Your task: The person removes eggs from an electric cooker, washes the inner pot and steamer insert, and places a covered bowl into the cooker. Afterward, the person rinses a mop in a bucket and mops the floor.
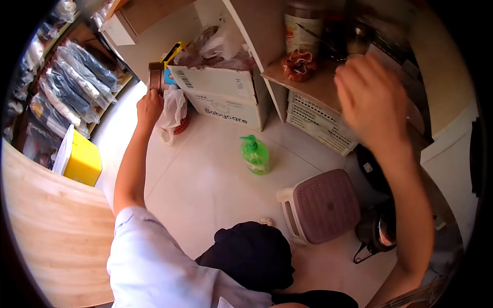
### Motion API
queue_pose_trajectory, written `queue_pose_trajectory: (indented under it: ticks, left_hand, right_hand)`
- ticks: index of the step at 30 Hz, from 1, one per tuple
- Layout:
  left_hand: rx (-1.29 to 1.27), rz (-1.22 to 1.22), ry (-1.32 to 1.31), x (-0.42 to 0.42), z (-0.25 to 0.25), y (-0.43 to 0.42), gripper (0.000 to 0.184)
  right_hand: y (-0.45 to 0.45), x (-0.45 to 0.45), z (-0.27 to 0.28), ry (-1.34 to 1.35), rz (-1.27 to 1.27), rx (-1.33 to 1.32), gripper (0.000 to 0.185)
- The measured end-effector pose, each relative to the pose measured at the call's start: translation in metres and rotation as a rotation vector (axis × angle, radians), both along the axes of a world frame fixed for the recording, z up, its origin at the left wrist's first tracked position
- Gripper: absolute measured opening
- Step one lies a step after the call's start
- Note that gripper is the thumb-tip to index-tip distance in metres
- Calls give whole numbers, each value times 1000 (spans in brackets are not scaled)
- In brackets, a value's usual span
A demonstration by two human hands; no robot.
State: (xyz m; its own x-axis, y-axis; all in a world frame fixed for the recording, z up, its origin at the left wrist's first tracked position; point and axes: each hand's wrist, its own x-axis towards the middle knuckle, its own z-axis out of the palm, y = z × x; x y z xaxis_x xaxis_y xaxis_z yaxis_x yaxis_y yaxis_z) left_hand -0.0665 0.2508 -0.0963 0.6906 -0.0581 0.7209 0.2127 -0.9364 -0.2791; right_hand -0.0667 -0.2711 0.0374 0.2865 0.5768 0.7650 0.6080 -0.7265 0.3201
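My left hand (149,108) is closed around the lower part of a copper-brown cylindrical container (155,77), held upright at the left of the cardboard box. Just below it hangs a white plastic bag (172,110), partly over a red item on the floor. My right hand (372,100) is raised in front of the shelf at the right, blurred by motion. Its fingers bend downward, and whether they hold anything cannot be made out. Nearest to it on the shelf are a crumpled orange-brown ruffled item (298,65) and a large labelled jar (303,31).
A white Babycare box (221,97) stuffed with plastic bags stands in the cabinet. On the floor are a green pump bottle (255,155), a stool (327,206), a dark pot (375,228) and a yellow bin (82,158). White baskets (318,120) sit under the shelf.
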Motion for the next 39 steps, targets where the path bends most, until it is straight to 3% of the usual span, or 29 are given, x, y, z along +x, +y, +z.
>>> queue_pose_trajectory:
  ticks: [3,7,10,11,13,14,15,17,19,25,29,34,35,37,38,39]
  left_hand:
    - [107,-16,46,17,-22,41,6]
    - [-251,173,-44,11,-25,21,22]
    - [-569,286,-123,-26,-33,5,41]
    - [-600,153,-172,-39,-44,19,46]
    - [-770,85,-162,-52,-42,-1,42]
    - [-1000,-69,-180,-53,-59,9,43]
    - [-1053,-180,-140,-57,-71,8,42]
    - [-1512,-172,-76,-74,-69,-39,33]
    - [-1755,-219,38,-91,-53,-102,28]
    - [-1866,-423,288,-122,-23,-208,19]
    - [-1972,-521,292,-138,-9,-225,21]
    - [-1790,-638,184,-144,-2,-221,16]
    - [-1801,-692,308,-145,3,-209,17]
    - [-1778,-713,278,-137,1,-215,22]
    - [-1833,-575,-146,-132,5,-290,20]
    - [-1939,-819,262,-124,2,-267,19]
  right_hand:
    - [-17,-39,-31,60,169,16,9]
    - [-82,-94,-80,65,164,-39,17]
    - [-140,-133,-118,86,-20,-49,14]
    - [-162,-144,-134,197,-119,41,13]
    - [-205,-156,-166,401,-288,287,11]
    - [-227,-160,-180,396,-401,378,11]
    - [-247,-162,-193,389,-518,442,11]
    - [-291,-174,-224,483,-826,418,25]
    - [-314,-179,-254,594,-1049,396,36]
    - [-354,-173,-304,855,-1076,506,46]
    - [-359,-167,-308,851,-1017,542,34]
    - [-357,-158,-313,730,-1020,620,28]
    - [-356,-155,-310,670,-1013,657,28]
    - [-359,-139,-303,557,-989,699,28]
    - [-360,-128,-292,522,-946,784,28]
    - [-360,-119,-280,485,-903,869,28]
